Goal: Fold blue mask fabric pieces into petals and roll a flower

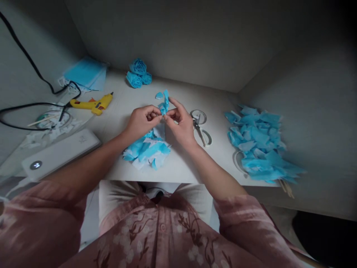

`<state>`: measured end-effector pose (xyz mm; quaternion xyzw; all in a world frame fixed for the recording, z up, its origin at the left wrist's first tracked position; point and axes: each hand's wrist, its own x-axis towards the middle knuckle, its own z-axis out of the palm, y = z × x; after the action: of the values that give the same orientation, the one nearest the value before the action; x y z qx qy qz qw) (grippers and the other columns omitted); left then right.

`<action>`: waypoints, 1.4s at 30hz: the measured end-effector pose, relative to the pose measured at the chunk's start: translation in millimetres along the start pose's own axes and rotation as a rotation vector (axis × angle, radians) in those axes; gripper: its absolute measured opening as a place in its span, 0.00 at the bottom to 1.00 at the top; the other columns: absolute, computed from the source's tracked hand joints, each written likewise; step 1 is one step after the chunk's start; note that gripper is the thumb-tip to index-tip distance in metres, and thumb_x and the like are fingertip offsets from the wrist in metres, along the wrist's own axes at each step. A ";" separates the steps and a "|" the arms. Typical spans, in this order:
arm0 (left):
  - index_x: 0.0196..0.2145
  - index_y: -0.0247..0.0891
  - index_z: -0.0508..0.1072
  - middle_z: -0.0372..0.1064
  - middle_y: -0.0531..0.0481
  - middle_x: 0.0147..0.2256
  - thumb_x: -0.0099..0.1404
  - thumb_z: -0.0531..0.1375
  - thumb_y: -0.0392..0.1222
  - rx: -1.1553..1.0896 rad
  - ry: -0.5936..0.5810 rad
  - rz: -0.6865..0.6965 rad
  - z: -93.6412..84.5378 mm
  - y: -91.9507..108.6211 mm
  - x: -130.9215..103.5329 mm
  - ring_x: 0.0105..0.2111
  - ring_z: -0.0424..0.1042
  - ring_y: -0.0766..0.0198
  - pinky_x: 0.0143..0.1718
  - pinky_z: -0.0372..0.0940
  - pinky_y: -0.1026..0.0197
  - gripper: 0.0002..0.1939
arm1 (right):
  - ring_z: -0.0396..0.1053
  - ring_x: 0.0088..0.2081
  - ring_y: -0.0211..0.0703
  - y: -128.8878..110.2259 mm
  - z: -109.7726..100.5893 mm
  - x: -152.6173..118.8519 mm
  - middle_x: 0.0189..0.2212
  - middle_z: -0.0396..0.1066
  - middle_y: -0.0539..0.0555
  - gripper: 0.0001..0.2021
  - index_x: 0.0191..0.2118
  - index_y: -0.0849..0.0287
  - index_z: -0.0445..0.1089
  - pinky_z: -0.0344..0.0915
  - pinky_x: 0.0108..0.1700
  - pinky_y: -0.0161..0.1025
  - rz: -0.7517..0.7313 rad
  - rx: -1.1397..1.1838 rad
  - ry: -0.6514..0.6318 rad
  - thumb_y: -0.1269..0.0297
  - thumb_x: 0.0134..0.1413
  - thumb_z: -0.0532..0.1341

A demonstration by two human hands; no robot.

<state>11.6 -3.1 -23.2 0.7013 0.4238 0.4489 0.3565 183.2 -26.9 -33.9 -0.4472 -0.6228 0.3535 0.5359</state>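
Note:
Both my left hand (143, 120) and my right hand (180, 121) pinch a small crumpled piece of blue fabric (165, 103) between thumb and fingertips, held over the middle of the table. Its lower end is hidden by my thumbs. Just behind it lies a small blue scrap (158, 95). Below my left hand sits a loose heap of blue and white fabric pieces (149, 150). A pair of scissors (199, 128) with pale handles rests on the table to the right of my right hand.
Three rolled blue fabric flowers (138, 72) stand at the back. To the left are blue face masks (85, 72), a yellow glue gun (96, 103) with a black cable, white scraps (60, 126) and a white power bank (61, 152). A large blue scrap pile (258, 137) lies right.

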 end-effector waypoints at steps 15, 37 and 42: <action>0.29 0.37 0.74 0.70 0.53 0.25 0.56 0.63 0.43 -0.044 0.002 -0.026 0.7 2.6 -0.5 0.25 0.63 0.68 0.28 0.58 0.65 0.07 | 0.74 0.42 0.47 -2.9 -1.1 -1.6 0.45 0.80 0.53 0.31 0.67 0.45 0.65 0.74 0.52 0.47 -0.008 -0.046 -0.012 0.52 0.58 0.68; 0.29 0.36 0.76 0.73 0.52 0.26 0.59 0.62 0.44 -0.049 0.014 0.038 1.5 -3.5 0.9 0.25 0.65 0.69 0.27 0.60 0.66 0.08 | 0.74 0.39 0.42 8.5 -2.2 2.3 0.37 0.79 0.51 0.31 0.67 0.48 0.65 0.73 0.49 0.42 -0.072 -0.056 0.013 0.54 0.59 0.68; 0.28 0.36 0.76 0.72 0.52 0.25 0.58 0.62 0.43 -0.007 0.043 0.042 -0.8 1.1 0.2 0.25 0.65 0.68 0.28 0.59 0.66 0.08 | 0.74 0.38 0.42 8.4 -1.2 4.0 0.36 0.79 0.50 0.32 0.65 0.47 0.67 0.72 0.49 0.42 -0.020 0.068 0.019 0.53 0.55 0.71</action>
<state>11.2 -3.2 -21.9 0.6990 0.4150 0.4726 0.3404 185.7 -20.3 -40.0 -0.4260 -0.6096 0.3648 0.5602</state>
